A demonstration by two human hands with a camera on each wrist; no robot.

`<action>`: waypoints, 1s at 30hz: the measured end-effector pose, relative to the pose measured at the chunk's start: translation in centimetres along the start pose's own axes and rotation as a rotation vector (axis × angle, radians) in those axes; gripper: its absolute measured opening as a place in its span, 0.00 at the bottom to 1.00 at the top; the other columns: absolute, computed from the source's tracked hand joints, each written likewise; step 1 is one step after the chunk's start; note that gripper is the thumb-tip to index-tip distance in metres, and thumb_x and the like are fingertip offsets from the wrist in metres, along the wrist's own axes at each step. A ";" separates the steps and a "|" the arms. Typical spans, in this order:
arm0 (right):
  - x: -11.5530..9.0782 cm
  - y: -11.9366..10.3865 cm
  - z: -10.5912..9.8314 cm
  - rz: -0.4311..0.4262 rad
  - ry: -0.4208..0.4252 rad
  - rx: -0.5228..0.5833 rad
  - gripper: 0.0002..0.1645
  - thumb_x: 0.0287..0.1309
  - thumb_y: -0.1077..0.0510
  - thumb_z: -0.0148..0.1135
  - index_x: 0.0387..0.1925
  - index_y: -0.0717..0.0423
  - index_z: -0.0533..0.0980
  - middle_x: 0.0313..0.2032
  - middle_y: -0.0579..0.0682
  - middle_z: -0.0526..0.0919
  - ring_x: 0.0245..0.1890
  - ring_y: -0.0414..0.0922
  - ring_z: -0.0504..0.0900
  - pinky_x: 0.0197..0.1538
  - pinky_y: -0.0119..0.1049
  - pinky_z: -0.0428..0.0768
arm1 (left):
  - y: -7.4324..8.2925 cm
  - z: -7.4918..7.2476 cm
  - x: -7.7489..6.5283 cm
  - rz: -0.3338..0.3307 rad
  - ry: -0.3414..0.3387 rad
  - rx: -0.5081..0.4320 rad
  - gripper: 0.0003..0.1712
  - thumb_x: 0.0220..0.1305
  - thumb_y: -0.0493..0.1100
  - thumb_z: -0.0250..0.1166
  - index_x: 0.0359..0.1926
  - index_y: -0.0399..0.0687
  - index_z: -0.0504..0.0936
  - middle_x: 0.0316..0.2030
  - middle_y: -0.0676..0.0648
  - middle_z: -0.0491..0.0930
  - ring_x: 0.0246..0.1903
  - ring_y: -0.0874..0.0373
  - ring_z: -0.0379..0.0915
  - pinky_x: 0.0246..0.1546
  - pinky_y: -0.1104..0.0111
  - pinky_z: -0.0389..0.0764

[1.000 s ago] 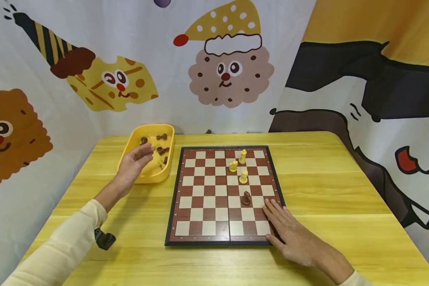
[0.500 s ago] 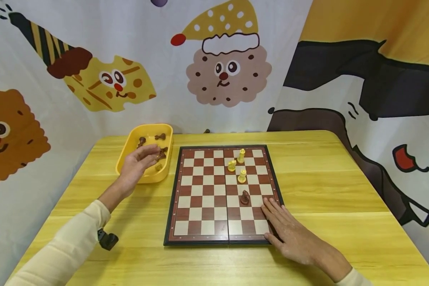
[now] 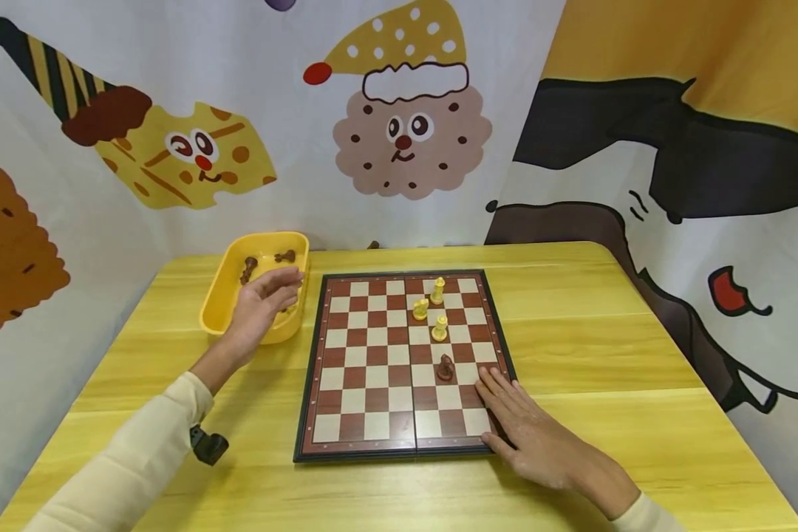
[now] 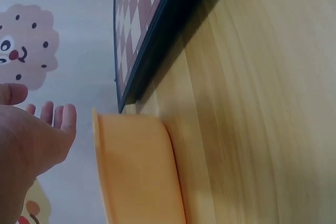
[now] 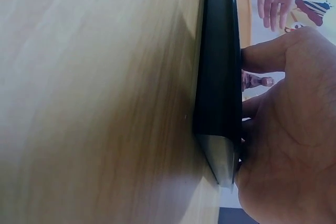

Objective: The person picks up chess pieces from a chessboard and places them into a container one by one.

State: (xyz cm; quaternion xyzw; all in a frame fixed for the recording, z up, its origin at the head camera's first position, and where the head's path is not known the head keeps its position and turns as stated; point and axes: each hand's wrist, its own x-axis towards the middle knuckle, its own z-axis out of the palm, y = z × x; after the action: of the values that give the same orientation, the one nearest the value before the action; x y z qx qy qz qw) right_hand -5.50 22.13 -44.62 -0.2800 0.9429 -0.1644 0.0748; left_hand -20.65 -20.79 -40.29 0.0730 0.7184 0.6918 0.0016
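Note:
Over the right side of a yellow plastic tray [image 3: 214, 295] hovers my left hand [image 3: 256, 314], its fingers loosely bent with nothing between them. The left wrist view has this hand [image 4: 31, 135] above the tray rim. On the lower right edge of a folding chessboard [image 3: 366, 399] rests my right hand [image 3: 539, 440], fingers fairly straight. In the right wrist view, its thumb and fingers lie on the board's top beside the black edge [image 5: 218, 61]. A dark brown knight [image 3: 445, 367] stands close to the right fingertips.
Three cream pieces, a rook [image 3: 440, 329], a knight [image 3: 420, 308] and a taller piece [image 3: 437, 290], stand on the board's far right half. Brown pieces [image 3: 249, 269] lie in the tray, some hidden by the left hand. A patterned curtain [image 3: 306, 170] hangs behind the wooden table [image 3: 592, 318].
My left hand has drifted right across the tray, towards its right rim. The right hand stays on the board edge, and the pieces stand unchanged. The head view has turned slightly right.

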 end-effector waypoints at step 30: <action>-0.1 0.4 -0.1 -0.029 0.018 0.120 0.40 0.79 0.45 0.49 0.78 0.66 0.53 0.80 0.58 0.43 0.78 0.58 0.42 0.74 0.29 0.29 | -1.7 12.0 2.9 -0.080 -0.324 0.076 0.22 0.76 0.35 0.59 0.67 0.35 0.74 0.64 0.35 0.73 0.63 0.40 0.70 0.64 0.52 0.73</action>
State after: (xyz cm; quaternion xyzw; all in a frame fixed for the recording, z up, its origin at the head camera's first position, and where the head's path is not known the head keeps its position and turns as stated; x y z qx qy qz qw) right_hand -5.71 22.54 -44.64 -0.2869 0.9278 -0.2244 0.0807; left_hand -22.49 -8.65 -42.23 0.1548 0.7368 0.6427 0.1421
